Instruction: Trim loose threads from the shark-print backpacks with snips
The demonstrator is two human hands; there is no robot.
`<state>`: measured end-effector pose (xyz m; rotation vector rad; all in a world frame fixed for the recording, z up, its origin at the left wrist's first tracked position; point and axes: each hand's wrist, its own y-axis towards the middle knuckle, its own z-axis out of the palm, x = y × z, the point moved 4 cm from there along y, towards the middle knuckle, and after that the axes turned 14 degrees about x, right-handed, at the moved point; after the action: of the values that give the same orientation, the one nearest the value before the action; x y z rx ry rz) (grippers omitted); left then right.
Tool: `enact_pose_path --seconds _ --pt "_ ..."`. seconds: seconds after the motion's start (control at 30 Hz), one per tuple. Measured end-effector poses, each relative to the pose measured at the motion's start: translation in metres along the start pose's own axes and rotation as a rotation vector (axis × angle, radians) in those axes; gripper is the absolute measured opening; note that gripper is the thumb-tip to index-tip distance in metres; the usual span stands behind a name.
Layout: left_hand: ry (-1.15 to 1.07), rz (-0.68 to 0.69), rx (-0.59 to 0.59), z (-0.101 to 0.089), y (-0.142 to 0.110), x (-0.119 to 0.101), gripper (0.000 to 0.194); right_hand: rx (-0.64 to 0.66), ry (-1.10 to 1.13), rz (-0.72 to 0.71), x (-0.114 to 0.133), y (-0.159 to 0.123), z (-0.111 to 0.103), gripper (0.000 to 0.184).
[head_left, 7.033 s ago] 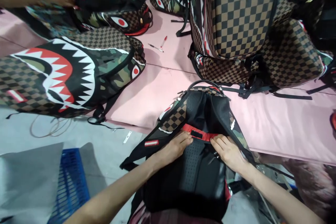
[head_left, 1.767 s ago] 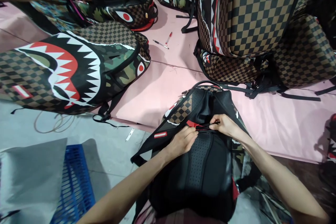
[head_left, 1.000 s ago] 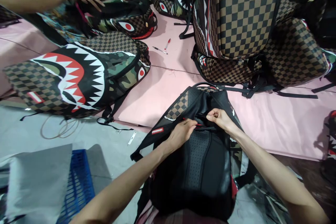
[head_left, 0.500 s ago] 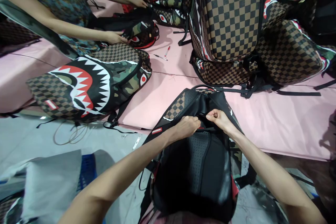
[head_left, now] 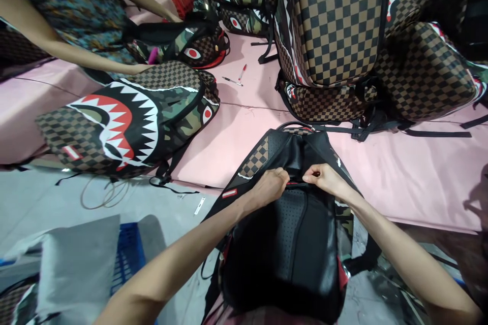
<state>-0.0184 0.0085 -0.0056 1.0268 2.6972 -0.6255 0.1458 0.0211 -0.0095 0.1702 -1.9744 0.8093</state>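
A backpack (head_left: 295, 244) lies with its black back panel up, its top on the pink table and its lower end towards my body. My left hand (head_left: 271, 184) is closed on the edge of a slit in the upper back panel, its fingertips curled out of sight. Just to the right, my right hand (head_left: 324, 179) pinches the same edge between thumb and fingers. A bit of red trim shows between the hands. Checkered shoulder straps (head_left: 256, 160) spread from the backpack's top.
A shark-mouth backpack (head_left: 129, 122) lies to the left on the pink table (head_left: 251, 132). Checkered backpacks (head_left: 339, 25) are piled at the back right. Two pens (head_left: 232, 81) lie mid-table. Across from me, a person's hand (head_left: 139, 68) is near another backpack (head_left: 190, 48). A blue crate (head_left: 127, 254) stands lower left.
My right hand has shifted slightly right, and the dark gap between my hands looks narrower. The other person's hands have drawn back left from their backpack, where a purple-pink item now shows.
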Motion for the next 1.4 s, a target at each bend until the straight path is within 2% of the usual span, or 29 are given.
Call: enact_pose_path --seconds 0.1,0.23,0.5,0.6,0.7,0.77,0.83,0.9,1.03,1.13,1.2,1.27,1.33,1.4 --pt "-0.026 -0.014 -0.035 0.001 -0.002 0.000 0.021 0.070 -0.074 0.054 0.004 -0.003 0.002 0.030" --pt "-0.004 0.008 -0.043 0.004 -0.003 -0.001 0.019 0.081 -0.150 0.103 0.011 -0.003 0.006 0.029" --pt "-0.034 -0.003 -0.043 0.002 -0.002 0.000 0.021 0.036 -0.062 0.058 0.008 0.000 0.008 0.029" --pt "-0.090 -0.023 -0.086 0.001 -0.004 0.002 0.022 0.020 -0.045 0.025 0.006 0.000 0.006 0.025" --pt "-0.236 0.011 -0.225 -0.002 -0.016 0.004 0.020 -0.122 -0.007 -0.050 0.005 -0.002 -0.001 0.021" --pt "-0.275 0.126 -0.281 -0.001 -0.030 0.001 0.019 -0.264 0.052 -0.110 0.003 -0.005 -0.008 0.020" --pt "-0.208 0.253 -0.258 0.003 -0.044 -0.006 0.019 -0.346 0.118 -0.165 0.000 -0.008 -0.013 0.023" --pt "-0.107 0.312 -0.215 0.009 -0.055 -0.011 0.019 -0.382 0.176 -0.193 -0.004 -0.011 -0.014 0.028" --pt "-0.023 0.308 -0.177 0.016 -0.064 -0.014 0.019 -0.378 0.212 -0.188 -0.016 -0.015 -0.008 0.047" --pt "-0.045 0.301 -0.215 0.018 -0.066 -0.015 0.017 -0.375 0.163 -0.222 -0.018 -0.019 -0.003 0.035" --pt "-0.071 0.298 -0.268 0.020 -0.067 -0.017 0.013 -0.445 0.161 -0.261 -0.016 -0.023 -0.003 0.023" --pt "-0.096 0.270 -0.294 0.025 -0.064 -0.020 0.010 -0.502 0.171 -0.294 -0.012 -0.028 -0.003 0.021" --pt "-0.098 0.207 -0.283 0.032 -0.054 -0.019 0.009 -0.481 0.185 -0.320 -0.005 -0.032 -0.001 0.021" --pt "-0.070 0.142 -0.241 0.037 -0.037 -0.016 0.017 -0.395 0.246 -0.352 0.001 -0.038 0.003 0.024"
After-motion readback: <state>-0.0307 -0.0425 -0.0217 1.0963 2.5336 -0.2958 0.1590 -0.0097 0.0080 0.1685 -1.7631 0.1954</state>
